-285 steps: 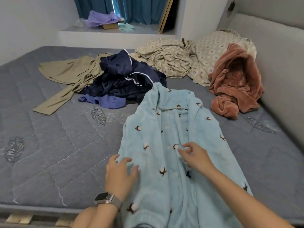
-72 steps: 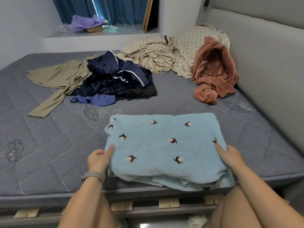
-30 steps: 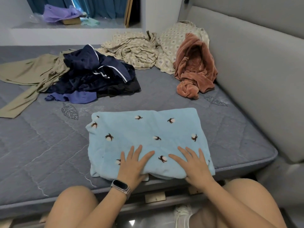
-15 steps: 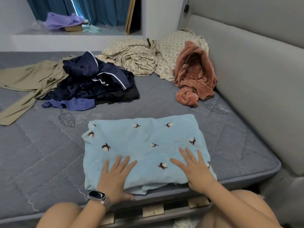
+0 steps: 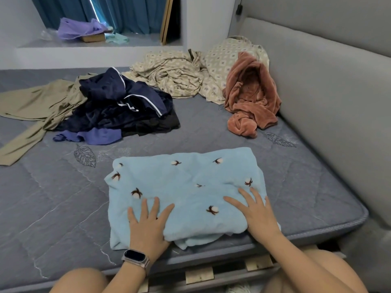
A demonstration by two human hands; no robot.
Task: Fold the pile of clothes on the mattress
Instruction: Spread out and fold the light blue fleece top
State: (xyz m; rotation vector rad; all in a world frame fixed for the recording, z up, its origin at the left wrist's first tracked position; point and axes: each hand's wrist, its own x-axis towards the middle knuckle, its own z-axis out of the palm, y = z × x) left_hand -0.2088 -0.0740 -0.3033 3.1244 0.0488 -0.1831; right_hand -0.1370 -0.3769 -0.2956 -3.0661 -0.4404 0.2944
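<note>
A padded grey headboard [image 5: 330,98] is running along the right; left of it white walls [image 5: 208,20] are framing a raised ledge [image 5: 135,42], teal curtains [image 5: 131,13] hanging behind

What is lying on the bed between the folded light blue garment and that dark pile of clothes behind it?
In the head view, only bare grey mattress separates the light blue garment from the dark pile; a stitched leaf pattern is part of the mattress.

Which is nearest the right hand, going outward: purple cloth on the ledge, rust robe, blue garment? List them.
1. Blue garment: under the right hand.
2. Rust robe: ahead, by the headboard.
3. Purple cloth: far left, on the ledge.
</note>
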